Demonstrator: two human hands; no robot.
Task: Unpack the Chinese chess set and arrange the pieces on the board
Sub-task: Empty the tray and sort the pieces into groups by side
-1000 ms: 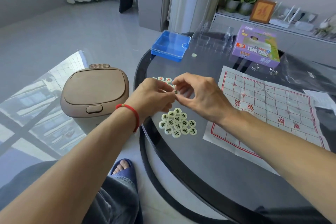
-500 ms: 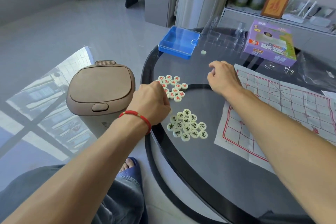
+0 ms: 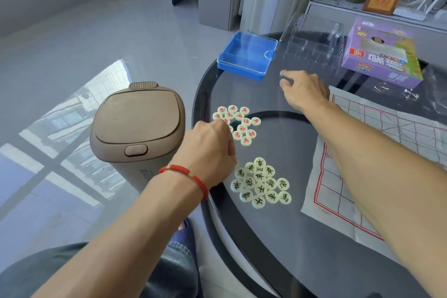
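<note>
Right hand [image 3: 305, 94] is reaching further out than half a second ago, now arriving at the lone piece [image 3: 282, 73] lying near the blue box [image 3: 246, 55]. Fingertips are touching or closing on that piece; thumb and forefinger are curling toward it, but cannot tell whether it is pinched yet.

Left hand [image 3: 210, 150] is staying where it was, curled into a loose fist at the counter [image 3: 278, 237] edge, between the two heaps of pieces. Cannot tell whether it is holding anything; the palm side is hidden.

Red pieces [image 3: 238, 124] are lying in a loose cluster just beyond the left hand, faces up, some partly covered by the knuckles. Black pieces [image 3: 262, 182] are lying in a tighter cluster just nearer the viewer and to the right of the left hand, faces up, touching one another.

Board [image 3: 377, 152], a creased paper sheet with red lines, is lying flat on the right side of the counter under the right forearm, no pieces on it.

Clear tray [image 3: 312, 43] is sitting beyond the right hand, beside the purple carton [image 3: 382, 53]. Two metal clips [image 3: 396, 91] are lying between the carton and the board. Brown bin [image 3: 137, 126] is standing on the floor left of the counter.
</note>
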